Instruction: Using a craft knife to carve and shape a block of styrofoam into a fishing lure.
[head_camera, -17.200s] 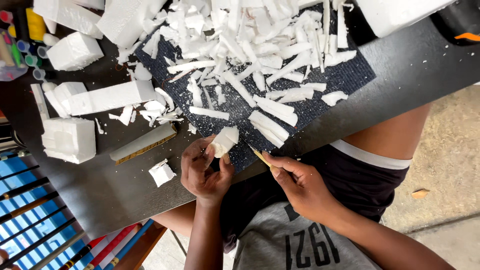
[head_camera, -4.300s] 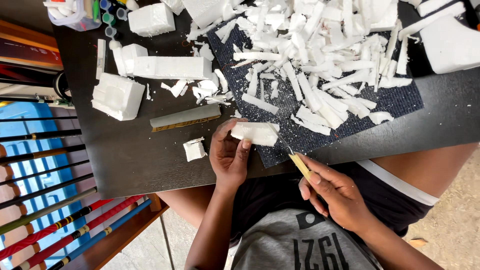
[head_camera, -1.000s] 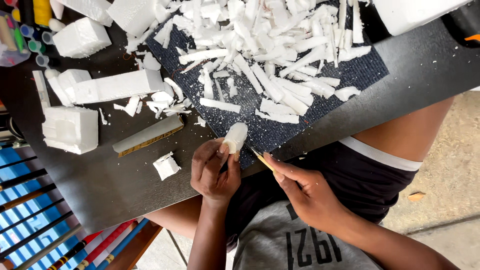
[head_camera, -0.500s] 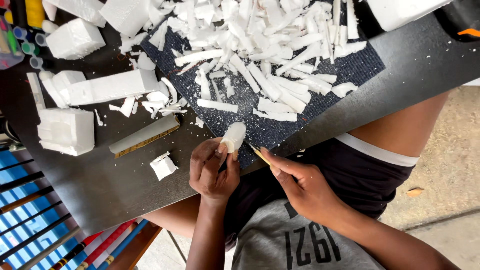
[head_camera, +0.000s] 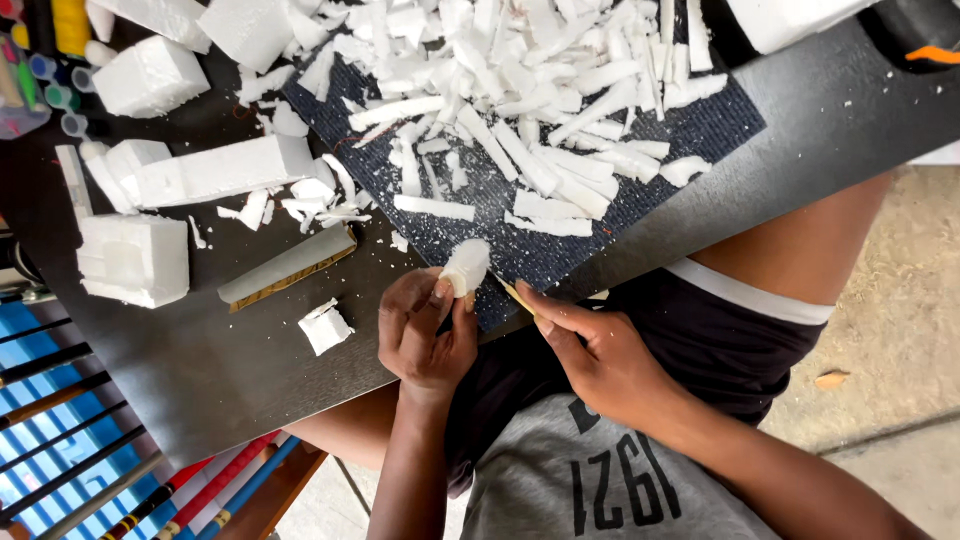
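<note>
My left hand grips a small rounded piece of white foam between thumb and fingers, just above the near edge of the dark table. My right hand is closed around a thin yellow-handled cutter, its tip pointing at the foam piece and a short gap away from it. Both hands hover over the edge of a dark blue mat, which is strewn with several white foam shavings.
Foam blocks lie left on the table: a long one, a square one, another at the back and a small chunk. A flat grey-and-wood bar lies between them. Paint pots stand far left.
Over the last second the hands stay almost still; the foam piece turns slightly in my left hand and the cutter tip stays close to it. Earlier the foam piece lay pressed on the mat.
</note>
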